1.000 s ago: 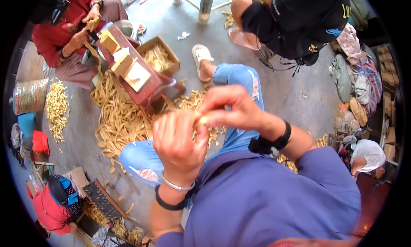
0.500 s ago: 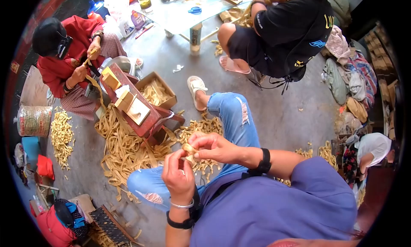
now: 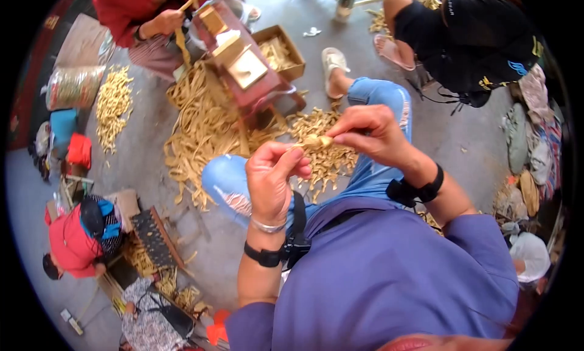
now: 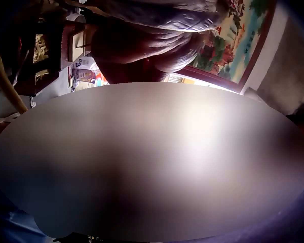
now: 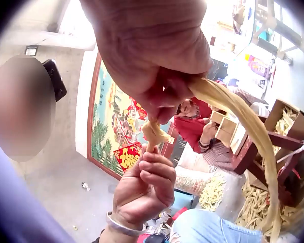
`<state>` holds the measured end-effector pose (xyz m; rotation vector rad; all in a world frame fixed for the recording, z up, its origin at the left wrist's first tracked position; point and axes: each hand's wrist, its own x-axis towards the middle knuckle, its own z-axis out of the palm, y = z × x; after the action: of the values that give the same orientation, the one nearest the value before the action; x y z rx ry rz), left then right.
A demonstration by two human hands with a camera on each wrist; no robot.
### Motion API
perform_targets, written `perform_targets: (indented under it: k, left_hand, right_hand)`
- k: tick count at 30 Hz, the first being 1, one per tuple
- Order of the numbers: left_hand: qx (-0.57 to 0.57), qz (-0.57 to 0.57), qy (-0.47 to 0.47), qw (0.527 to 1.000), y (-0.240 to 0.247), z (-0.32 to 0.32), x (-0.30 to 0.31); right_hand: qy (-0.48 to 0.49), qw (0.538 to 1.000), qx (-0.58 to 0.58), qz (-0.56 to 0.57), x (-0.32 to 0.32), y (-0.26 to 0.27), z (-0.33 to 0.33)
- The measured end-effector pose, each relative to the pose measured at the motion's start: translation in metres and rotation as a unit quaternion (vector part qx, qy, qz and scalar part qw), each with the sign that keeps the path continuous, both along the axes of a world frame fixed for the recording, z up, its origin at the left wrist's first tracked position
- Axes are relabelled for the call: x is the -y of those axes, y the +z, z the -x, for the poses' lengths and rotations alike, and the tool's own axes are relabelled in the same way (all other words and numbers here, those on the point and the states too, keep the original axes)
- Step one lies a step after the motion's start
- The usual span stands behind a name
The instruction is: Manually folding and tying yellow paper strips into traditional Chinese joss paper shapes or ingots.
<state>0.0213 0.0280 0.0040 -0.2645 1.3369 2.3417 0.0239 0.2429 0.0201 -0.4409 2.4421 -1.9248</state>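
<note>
In the head view, a knotted tan strip (image 3: 317,142) is held between my two hands above my lap. My left hand (image 3: 271,183), with a silver bangle at its wrist, pinches one end between thumb and fingers. On the other side, my right hand (image 3: 376,135) pinches the strip close to the knot. The right wrist view shows the knot (image 5: 155,134) between the fingertips of both hands, and a long tail of strip (image 5: 245,124) hanging from the right hand. A large blur covers most of the left wrist view.
Long loose strips (image 3: 198,132) and a heap of short knotted pieces (image 3: 328,162) lie on the floor before my knees. Behind them stand a red bench (image 3: 261,92) and a cardboard box (image 3: 295,62). People sit at work around me; another pile (image 3: 114,107) lies left.
Both hands were close together around the strip; now they are drawn apart with the knot between them. The head view has also shifted.
</note>
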Motion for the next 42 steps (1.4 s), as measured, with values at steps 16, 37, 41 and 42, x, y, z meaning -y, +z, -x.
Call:
perform_targets:
  k: [16, 37, 41, 42]
  left_hand:
    - [-0.228, 0.203, -0.120, 0.945, 0.020, 0.019, 0.009]
    - [-0.177, 0.090, -0.147, 0.969, -0.011, 0.032, 0.029]
    - [-0.272, 0.195, -0.176, 0.926, -0.003, 0.036, 0.020]
    - [-0.291, 0.220, -0.180, 0.913, 0.003, 0.036, 0.014]
  right_hand:
    - [0.001, 0.999, -0.008, -0.036, 0.015, 0.018, 0.007]
    - [0.016, 0.999, 0.012, -0.050, 0.021, -0.009, 0.014]
    - [0.020, 0.990, -0.054, -0.128, 0.025, -0.007, 0.020]
    - [0.017, 0.990, -0.044, -0.132, 0.025, -0.008, 0.020]
